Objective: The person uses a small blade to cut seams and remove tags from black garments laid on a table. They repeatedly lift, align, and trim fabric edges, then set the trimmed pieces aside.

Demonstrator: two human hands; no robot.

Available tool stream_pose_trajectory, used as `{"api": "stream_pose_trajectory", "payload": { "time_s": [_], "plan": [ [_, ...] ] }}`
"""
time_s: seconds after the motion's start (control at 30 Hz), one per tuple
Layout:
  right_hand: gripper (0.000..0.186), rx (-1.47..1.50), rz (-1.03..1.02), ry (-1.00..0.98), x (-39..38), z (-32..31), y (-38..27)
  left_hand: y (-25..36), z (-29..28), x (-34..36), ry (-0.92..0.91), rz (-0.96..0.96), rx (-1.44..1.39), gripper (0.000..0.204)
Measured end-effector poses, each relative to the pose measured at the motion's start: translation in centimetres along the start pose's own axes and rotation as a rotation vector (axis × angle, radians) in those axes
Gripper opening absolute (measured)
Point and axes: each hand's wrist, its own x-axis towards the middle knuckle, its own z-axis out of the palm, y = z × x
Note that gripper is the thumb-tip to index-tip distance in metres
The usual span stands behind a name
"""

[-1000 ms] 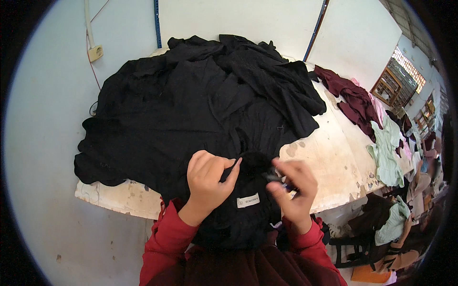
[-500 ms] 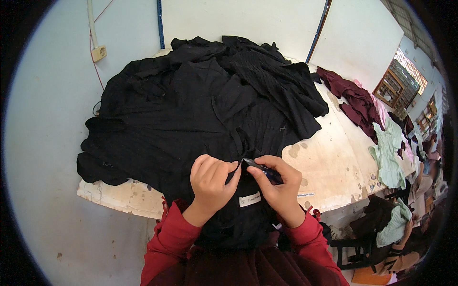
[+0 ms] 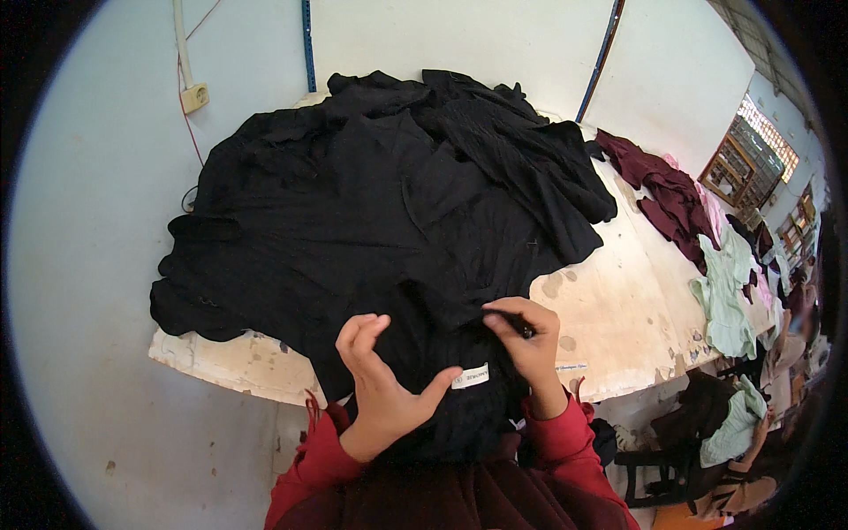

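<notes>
On the worktop (image 3: 618,309), a black garment (image 3: 380,221) lies heaped; left hand (image 3: 384,380) is spread loose on it by the white label (image 3: 471,376), right hand (image 3: 528,336) pinches a small dark tool (image 3: 521,329).

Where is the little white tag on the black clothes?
In the head view, the white tag sits low in the middle on the black garment, between the left hand and right hand.

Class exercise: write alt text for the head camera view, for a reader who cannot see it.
A person's left hand rests open on a black fabric garment heaped on a worn white table, while the right hand pinches a small dark tool.
</notes>
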Motion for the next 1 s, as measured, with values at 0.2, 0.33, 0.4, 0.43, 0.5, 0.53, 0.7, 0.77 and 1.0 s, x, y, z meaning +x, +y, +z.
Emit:
{"api": "stream_pose_trajectory", "payload": {
  "time_s": [0.2,0.33,0.4,0.43,0.5,0.53,0.7,0.77,1.0],
  "plan": [
    [0.02,0.484,0.322,0.477,2.8,0.2,0.0,-3.1,-3.3,1.0,-0.536,-0.519,-0.07,0.018],
    [0.023,0.282,0.466,0.238,4.8,-1.6,2.1,-2.4,-3.3,3.3,-0.226,-0.968,-1.084,0.015],
    [0.027,0.011,0.158,0.273,4.9,-1.1,2.4,-2.6,-2.6,2.9,-0.2,-0.946,-1.167,0.016],
    [0.027,-0.089,-0.028,0.335,4.8,-0.7,2.0,-3.3,-2.4,2.5,-0.178,-0.934,-1.203,0.016],
    [0.028,-0.058,-0.124,0.365,3.8,-1.1,-0.7,-4.8,-2.5,1.4,-0.183,-0.873,-1.243,0.024],
    [0.028,0.051,-0.183,0.269,2.9,-1.9,-1.4,-4.2,-2.2,1.7,-0.177,-0.862,-1.238,0.023],
    [0.046,0.093,-0.141,-0.079,2.9,-0.7,-4.0,-3.7,-2.4,2.0,-0.257,-0.812,-1.248,0.019],
    [0.043,0.158,0.021,-0.051,4.1,0.5,-3.5,-3.3,-2.5,2.0,-0.271,-0.831,-1.213,0.018],
    [0.021,0.049,-0.437,0.142,2.9,-1.5,2.3,-6.3,-2.4,2.5,0.152,-0.659,-1.128,0.015]
  ]
}}
